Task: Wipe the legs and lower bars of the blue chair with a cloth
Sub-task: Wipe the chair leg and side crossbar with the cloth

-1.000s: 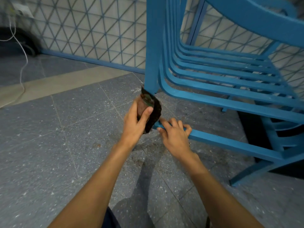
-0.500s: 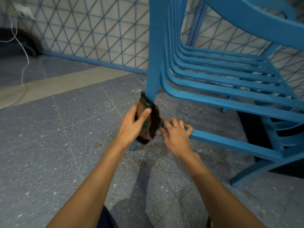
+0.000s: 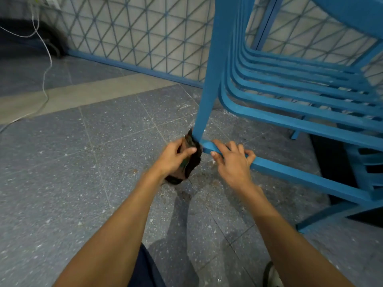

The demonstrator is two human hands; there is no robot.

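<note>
blue chair (image 3: 215, 59) stands on speckled grey floor (image 3: 62, 183)

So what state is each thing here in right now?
Left hand: grips the cloth.
Cloth: dark, bunched, pressed against the foot of the chair leg.
Chair leg: foot hidden behind cloth.
Right hand: fingers curled over the lower bar.
Lower bar: held near the leg.
Cable: lying loose on the floor.

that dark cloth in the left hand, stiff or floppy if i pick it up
Probably floppy: the cloth bunches against the chair leg where the left hand grips it, and a loose end sags below the palm. Likely light, since one hand holds it up. It looks soft, so hardly fragile.
</note>
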